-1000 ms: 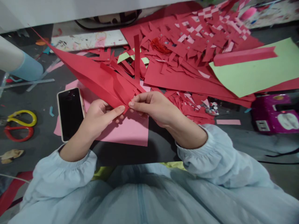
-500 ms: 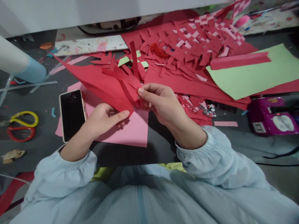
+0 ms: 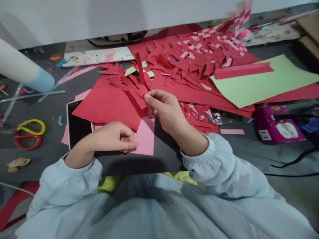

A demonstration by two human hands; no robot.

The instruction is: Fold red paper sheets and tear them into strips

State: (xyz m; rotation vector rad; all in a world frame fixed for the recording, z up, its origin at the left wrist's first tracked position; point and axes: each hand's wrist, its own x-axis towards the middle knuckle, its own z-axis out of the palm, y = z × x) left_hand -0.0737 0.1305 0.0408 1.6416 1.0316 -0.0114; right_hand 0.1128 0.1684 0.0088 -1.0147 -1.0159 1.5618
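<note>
R hand [image 3: 165, 111] pinches a folded red strip [image 3: 134, 99] right of the phone [image 3: 77, 132], long axis slanting back toward the phone's far side. L hand [image 3: 114, 136], nearer the phone, looks released, loosely curled. Red sheet [image 3: 109, 103] partly overlaps the phone. Well right of phone: prob. clear bag [image 3: 223, 122] w/ googly eyes [image 3: 217, 118].

Phone [image 3: 77, 132] partly hidden by red sheet [image 3: 109, 103]; white-blue cylinder [image 3: 27, 66] cut off left.

Dark tabletop [image 3: 51, 103] with a pale panel [image 3: 161, 16] across its far side, dull light.
</note>
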